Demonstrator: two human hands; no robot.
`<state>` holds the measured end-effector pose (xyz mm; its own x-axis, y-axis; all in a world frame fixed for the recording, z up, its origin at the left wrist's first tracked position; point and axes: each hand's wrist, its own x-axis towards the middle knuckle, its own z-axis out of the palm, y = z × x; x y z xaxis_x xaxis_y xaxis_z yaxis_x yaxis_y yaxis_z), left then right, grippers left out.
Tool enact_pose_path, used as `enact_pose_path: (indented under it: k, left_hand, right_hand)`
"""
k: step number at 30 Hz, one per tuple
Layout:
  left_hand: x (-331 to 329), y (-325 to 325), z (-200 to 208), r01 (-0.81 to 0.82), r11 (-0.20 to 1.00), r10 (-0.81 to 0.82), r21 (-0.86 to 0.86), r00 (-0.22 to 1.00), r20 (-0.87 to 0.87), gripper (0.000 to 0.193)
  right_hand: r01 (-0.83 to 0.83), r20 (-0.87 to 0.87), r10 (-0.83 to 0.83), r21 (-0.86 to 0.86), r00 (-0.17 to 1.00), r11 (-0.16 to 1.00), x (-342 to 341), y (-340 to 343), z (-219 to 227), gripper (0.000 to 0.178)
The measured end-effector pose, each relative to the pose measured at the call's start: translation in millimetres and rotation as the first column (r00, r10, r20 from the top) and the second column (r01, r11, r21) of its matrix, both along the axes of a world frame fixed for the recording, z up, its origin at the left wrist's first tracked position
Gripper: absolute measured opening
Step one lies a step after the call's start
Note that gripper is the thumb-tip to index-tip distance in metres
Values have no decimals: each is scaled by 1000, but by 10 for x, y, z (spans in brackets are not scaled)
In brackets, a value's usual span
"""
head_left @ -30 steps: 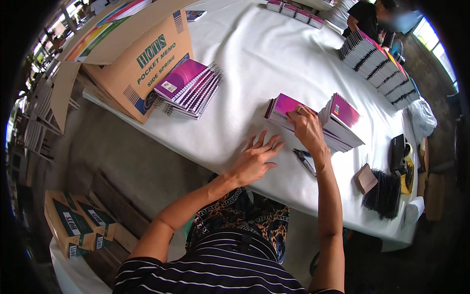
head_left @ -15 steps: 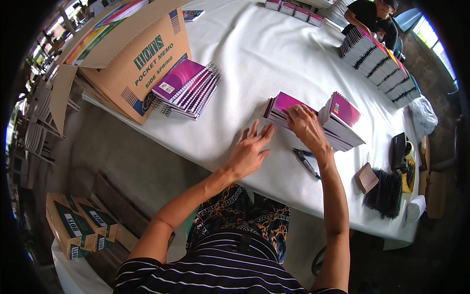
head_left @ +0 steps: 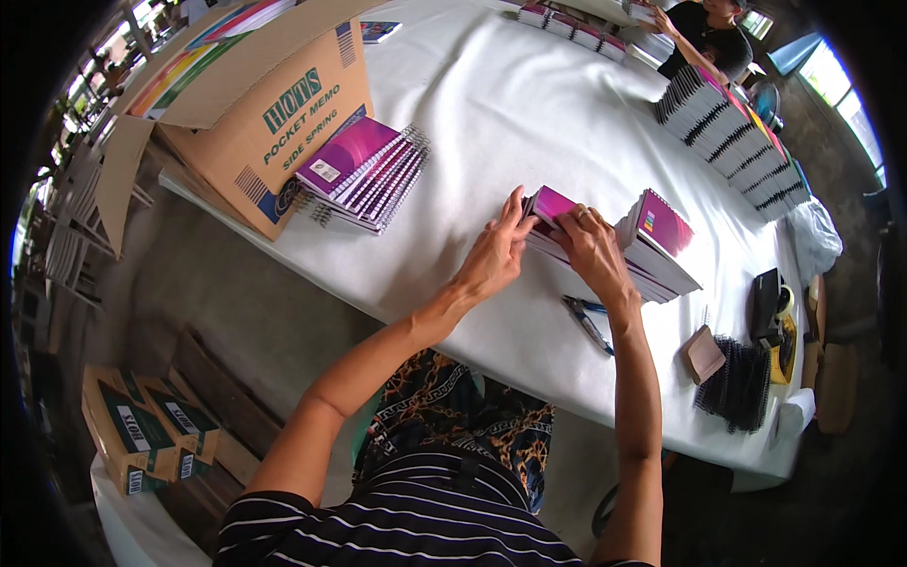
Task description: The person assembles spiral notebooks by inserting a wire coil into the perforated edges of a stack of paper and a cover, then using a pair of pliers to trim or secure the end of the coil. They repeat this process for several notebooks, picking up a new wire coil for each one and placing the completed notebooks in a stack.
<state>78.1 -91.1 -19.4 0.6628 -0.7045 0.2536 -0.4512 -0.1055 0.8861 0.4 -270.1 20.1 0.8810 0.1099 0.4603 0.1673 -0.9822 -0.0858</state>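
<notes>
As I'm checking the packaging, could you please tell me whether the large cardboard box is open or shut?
The large cardboard box is open: its flaps are folded outward, and colourful items show at its top.

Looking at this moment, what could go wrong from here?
1. The left hand is at the left end of the purple notebooks, the right hand on top; uneven pressure might skew the pile.
2. The pliers-like tool lies close beside the right forearm in this view, so an arm movement could knock it.
3. The spiral notebooks by the carton are fanned unevenly and may slide if bumped.
</notes>
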Motion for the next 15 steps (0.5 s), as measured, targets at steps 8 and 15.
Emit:
enact_pose_path:
  k: [8,15]
  left_hand:
    - [-561,-64,86,-95,985,152,-145,872,466,101]
    - [-508,334,308,409,910,-390,-68,900,196,77]
  right_hand:
    - [253,296,-419,466,859,848,-246,634,562,12]
    - [85,331,-354,614,875,785,-1266,306,312,63]
